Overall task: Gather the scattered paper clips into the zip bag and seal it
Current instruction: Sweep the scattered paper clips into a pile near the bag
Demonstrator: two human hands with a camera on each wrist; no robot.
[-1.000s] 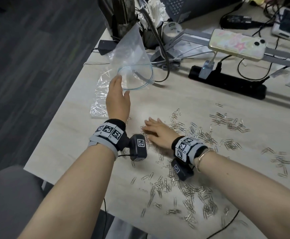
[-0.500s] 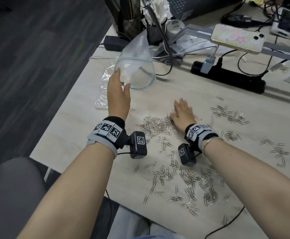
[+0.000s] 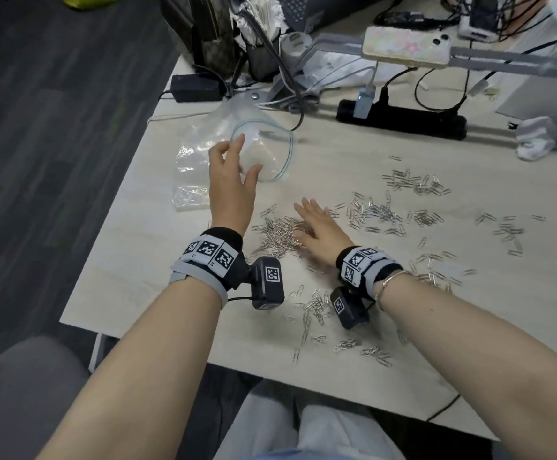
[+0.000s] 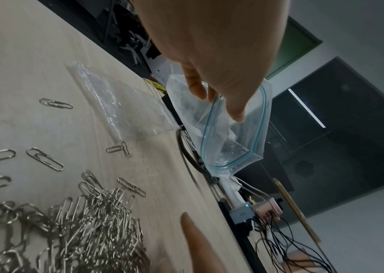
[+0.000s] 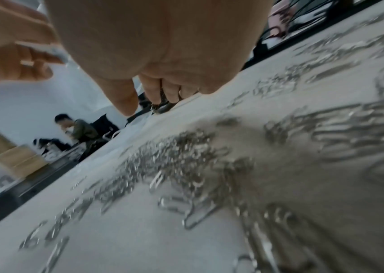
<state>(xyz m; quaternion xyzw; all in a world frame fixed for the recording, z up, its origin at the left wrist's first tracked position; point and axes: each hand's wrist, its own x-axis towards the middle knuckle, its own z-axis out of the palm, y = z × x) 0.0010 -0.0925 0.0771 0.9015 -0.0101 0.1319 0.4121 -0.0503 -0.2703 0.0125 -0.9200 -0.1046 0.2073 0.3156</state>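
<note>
The clear zip bag (image 3: 263,151) with a blue seal line is at the far left of the table, its mouth held wide open. My left hand (image 3: 244,157) pinches the bag's rim between thumb and fingers; the left wrist view shows the thumb inside the zip bag's (image 4: 233,133) mouth, with the left hand (image 4: 216,99) above the table. My right hand (image 3: 307,217) lies flat, fingers straight, against a dense pile of paper clips (image 3: 277,234). More clips lie scattered to the right (image 3: 416,184) and near the front (image 3: 313,307). The pile (image 4: 81,221) lies just short of the bag.
A crinkled clear wrapper (image 3: 190,194) lies left of the bag by the table's left edge (image 3: 114,227). Behind the bag are a black adapter (image 3: 195,88), tangled cables, a black power strip (image 3: 399,122) and a phone (image 3: 406,49) on a stand. Crumpled tissue (image 3: 535,141) lies far right.
My right hand reached out to the right, then swept back left, pushing clips into a pile. My left hand lowered the bag, whose mouth now faces the pile.
</note>
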